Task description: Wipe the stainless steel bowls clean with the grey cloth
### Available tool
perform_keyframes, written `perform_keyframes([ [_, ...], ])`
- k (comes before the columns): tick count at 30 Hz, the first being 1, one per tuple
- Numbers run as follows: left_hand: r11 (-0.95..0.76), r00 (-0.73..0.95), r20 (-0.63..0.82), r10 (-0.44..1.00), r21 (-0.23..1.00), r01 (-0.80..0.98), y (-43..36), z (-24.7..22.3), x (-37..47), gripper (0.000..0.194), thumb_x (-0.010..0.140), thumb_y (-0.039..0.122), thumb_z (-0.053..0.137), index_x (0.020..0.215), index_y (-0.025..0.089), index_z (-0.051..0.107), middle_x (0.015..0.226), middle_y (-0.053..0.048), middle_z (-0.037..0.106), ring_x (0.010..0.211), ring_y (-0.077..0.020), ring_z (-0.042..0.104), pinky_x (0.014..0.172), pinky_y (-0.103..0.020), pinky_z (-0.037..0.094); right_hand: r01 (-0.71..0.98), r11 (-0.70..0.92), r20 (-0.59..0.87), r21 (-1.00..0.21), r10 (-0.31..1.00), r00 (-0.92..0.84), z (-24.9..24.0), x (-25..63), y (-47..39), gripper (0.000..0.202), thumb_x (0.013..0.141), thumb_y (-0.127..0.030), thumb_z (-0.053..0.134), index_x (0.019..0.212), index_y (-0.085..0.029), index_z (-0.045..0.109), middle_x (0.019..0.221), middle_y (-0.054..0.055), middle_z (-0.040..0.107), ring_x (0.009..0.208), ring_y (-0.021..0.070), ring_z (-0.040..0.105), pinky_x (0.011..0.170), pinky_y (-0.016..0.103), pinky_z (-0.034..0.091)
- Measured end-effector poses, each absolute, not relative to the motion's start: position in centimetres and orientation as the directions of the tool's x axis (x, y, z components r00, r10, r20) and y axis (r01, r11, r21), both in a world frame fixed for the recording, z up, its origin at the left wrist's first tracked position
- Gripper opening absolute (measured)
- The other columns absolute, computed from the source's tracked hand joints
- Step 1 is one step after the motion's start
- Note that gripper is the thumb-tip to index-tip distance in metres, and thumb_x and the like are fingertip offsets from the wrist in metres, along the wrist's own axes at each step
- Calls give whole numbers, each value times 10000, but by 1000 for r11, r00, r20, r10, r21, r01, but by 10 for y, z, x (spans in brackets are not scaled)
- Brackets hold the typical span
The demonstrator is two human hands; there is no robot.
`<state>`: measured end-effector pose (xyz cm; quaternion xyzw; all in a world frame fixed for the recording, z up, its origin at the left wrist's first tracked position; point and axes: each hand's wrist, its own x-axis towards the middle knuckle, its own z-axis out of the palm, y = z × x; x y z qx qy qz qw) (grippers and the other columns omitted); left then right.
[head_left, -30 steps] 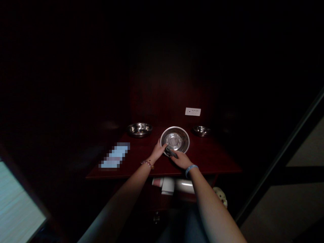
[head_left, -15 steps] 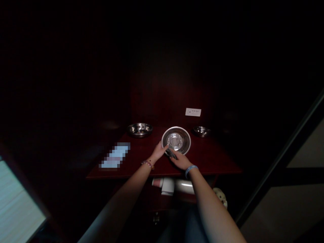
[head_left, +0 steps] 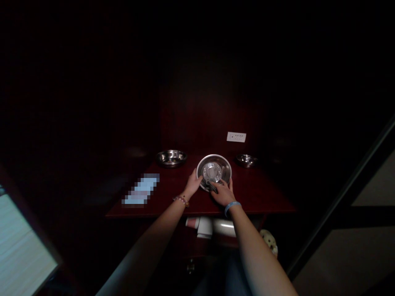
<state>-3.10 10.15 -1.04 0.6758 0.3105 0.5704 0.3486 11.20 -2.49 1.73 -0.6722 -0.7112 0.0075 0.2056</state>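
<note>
At the tabletop [head_left: 262,195], three bowls [head_left: 212,170], two hands [head_left: 193,183].

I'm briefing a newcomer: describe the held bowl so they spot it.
At the dark red tabletop, look between the left bowl and the right bowl. The held bowl, rim in the left hand, tilts toward the viewer; its neighbours stand level.

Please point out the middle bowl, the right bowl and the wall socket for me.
Middle bowl [head_left: 212,171]: head view, inside of its base.
Right bowl [head_left: 247,160]: head view, its inside.
Wall socket [head_left: 236,137]: head view, middle of its white plate.
</note>
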Motion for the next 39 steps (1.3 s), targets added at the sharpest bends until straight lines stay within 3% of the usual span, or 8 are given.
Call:
perform_keyframes([
  [6, -558, 158, 547, 822, 829, 35, 97, -5, -30, 432, 757, 115, 525, 1185, 128, 580, 1152, -110, 677, 1077, -238, 626, 1048, -408, 419, 991, -39, 430, -126, 898, 90, 24, 108, -31, 450, 819, -323, 568, 1261, -245, 601, 1294, 41, 628, 1408, 307, 283, 1163, 526, -107],
  [13, -543, 151, 530, 835, 838, 61, 97, -6, -31, 347, 786, 142, 515, 1114, 112, 623, 1079, -117, 704, 1004, -242, 650, 994, -407, 465, 991, -110, 487, -75, 863, 133, 24, 108, -31, 524, 831, -272, 548, 1335, -130, 532, 1387, 119, 543, 1450, 310, 177, 1171, 483, -111],
  [18, -527, 141, 514, 846, 847, 73, 97, -5, -30, 345, 804, 176, 521, 1128, 115, 625, 1077, -108, 708, 1017, -234, 650, 995, -389, 462, 988, -119, 402, -98, 904, 149, 20, 105, -28, 565, 849, -285, 516, 1394, -141, 470, 1431, 111, 500, 1438, 314, 202, 1158, 503, -94],
  [24, -487, 238, 484, 842, 872, -49, 96, -9, -26, 488, 779, 282, 620, 1239, 131, 560, 1217, -119, 658, 1108, -236, 622, 1032, -381, 437, 978, -145, 302, -149, 935, 184, 12, 95, -25, 576, 892, -304, 454, 1448, -169, 391, 1490, 87, 428, 1402, 267, 284, 1158, 463, 85],
  [28, -442, 324, 442, 836, 894, -78, 101, -19, -23, 551, 733, 319, 681, 1227, 116, 550, 1256, -147, 627, 1156, -253, 594, 1066, -418, 408, 972, -108, 263, -210, 951, 163, 8, 95, -23, 553, 920, -334, 402, 1461, -225, 374, 1506, 41, 410, 1410, 246, 281, 1153, 445, 137],
  [32, -480, 402, 475, 782, 872, -96, 99, -19, -22, 581, 692, 256, 699, 1236, 115, 548, 1233, -137, 639, 1187, -250, 570, 1118, -423, 342, 960, -59, 217, -275, 969, 122, 9, 99, -24, 541, 951, -399, 349, 1477, -270, 339, 1524, 12, 380, 1419, 246, 269, 1155, 461, 132],
  [39, -389, 303, 395, 867, 918, -83, 99, -14, -22, 469, 689, 170, 606, 1154, 107, 610, 1121, -125, 694, 1054, -246, 633, 1012, -416, 449, 938, 96, 230, -334, 973, -18, 9, 98, -23, 525, 962, -420, 342, 1473, -299, 339, 1508, 20, 409, 1401, 215, 308, 1157, 448, 150],
])
